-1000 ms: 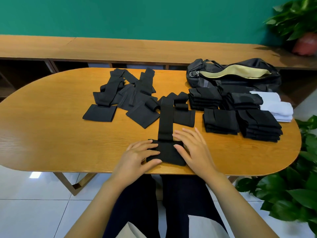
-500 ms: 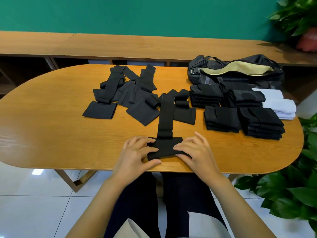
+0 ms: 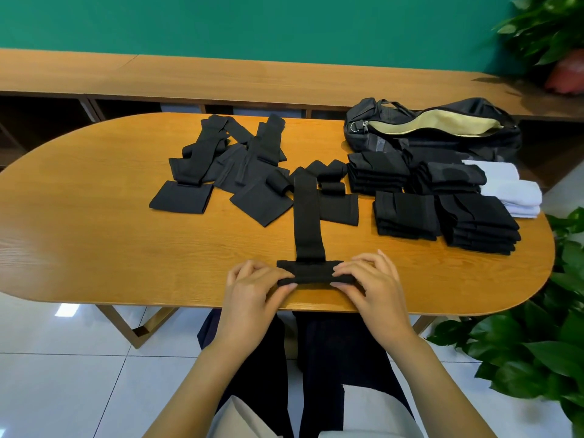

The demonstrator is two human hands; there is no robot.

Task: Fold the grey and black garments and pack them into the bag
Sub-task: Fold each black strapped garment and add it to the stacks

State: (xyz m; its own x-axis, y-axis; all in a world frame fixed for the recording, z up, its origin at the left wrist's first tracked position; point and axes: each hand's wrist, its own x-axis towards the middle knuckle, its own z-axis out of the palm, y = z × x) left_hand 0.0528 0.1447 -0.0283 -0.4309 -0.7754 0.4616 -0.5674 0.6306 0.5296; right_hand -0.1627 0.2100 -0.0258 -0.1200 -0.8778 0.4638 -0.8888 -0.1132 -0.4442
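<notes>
Here, four folded black stacks (image 3: 407, 214) beside one open bag (image 3: 442, 128), one black garment (image 3: 309, 216) between left hand (image 3: 252, 287) and right hand (image 3: 371, 284), both pinching its rolled near end on the worktop (image 3: 94, 222).

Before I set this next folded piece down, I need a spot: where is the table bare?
Bare: the table's left end, beyond the unfolded black garments, and the front strip right of the right hand, below the folded black stacks. Crowded: middle and right rear, up to the bag.

Your one head-worn, wide-angle camera looks forward and down over the oval wooden worktop (image 3: 94, 222), close above its near edge, facing the green wall (image 3: 252, 23).
</notes>
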